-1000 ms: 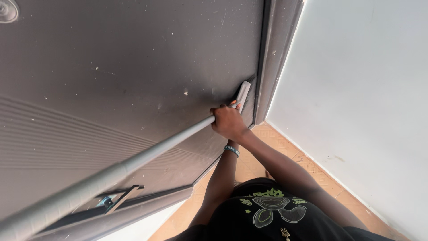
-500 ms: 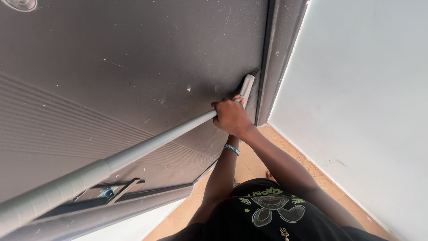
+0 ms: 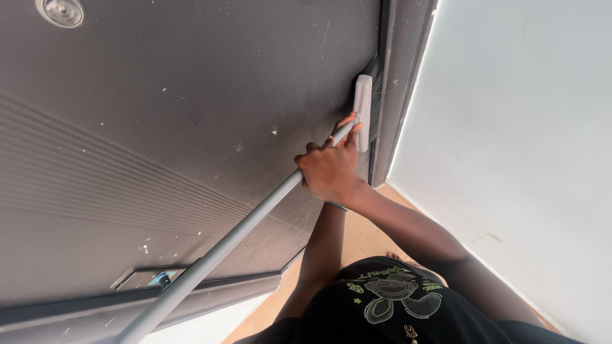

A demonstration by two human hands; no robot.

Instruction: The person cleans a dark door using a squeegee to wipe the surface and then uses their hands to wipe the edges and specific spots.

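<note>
Nearest the camera was the person's black shirt (image 3: 382, 306) with a green printed figure, its lower part cut off by the bottom edge. From it two bare arms reached up and overlapped, so the hands were hard to separate: the right hand (image 3: 328, 173) lay on top, fingers clenched round the grey broom handle (image 3: 220, 251), while the left hand (image 3: 344, 127) was almost wholly hidden behind it, only a few fingertips showing against the handle near the head; whether it gripped could not be told. The handle ran down to the lower left and out of view. Beyond the hands, the pale broom head (image 3: 363, 111) pressed against the dark door (image 3: 191, 95) just beside its frame (image 3: 398, 83), the bristles mostly hidden. A white wall (image 3: 523, 140) rose at the right, and a strip of orange tiled floor (image 3: 366, 236) showed between the arms.
</note>
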